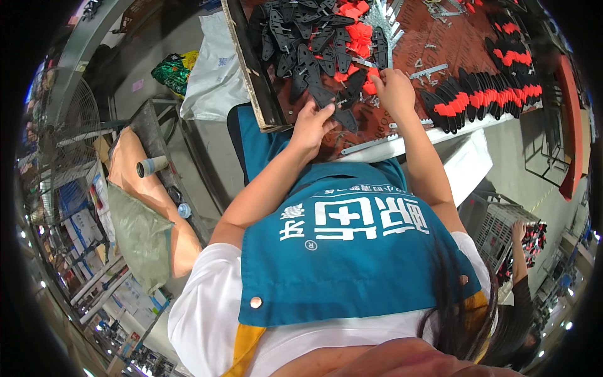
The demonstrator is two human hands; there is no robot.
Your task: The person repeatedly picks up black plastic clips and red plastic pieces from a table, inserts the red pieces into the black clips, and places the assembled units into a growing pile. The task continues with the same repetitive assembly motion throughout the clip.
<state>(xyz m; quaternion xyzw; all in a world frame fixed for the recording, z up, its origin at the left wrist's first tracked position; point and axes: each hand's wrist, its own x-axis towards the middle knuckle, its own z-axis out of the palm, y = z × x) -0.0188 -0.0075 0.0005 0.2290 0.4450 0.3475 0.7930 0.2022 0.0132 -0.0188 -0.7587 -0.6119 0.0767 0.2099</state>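
Observation:
My left hand point(309, 124) grips a black plastic handle shell point(325, 97) at the near edge of the brown worktable point(252, 75). Just to its right, my right hand point(395, 92) pinches a small red piece point(372, 83) beside another black shell point(350, 85). Beyond both hands lies a heap of black shells point(301, 34), then a cluster of red pieces point(355, 28) and some loose metal blades point(384, 22). My blue apron point(352, 251) fills the lower middle of the view.
A row of assembled black-and-red tools point(487, 97) lines the table's right side. On the floor at left are a white sack point(213, 72), a green bag point(173, 70) and a standing fan point(69, 122). At lower right, another person's hand point(519, 231) reaches over a wire crate point(496, 229).

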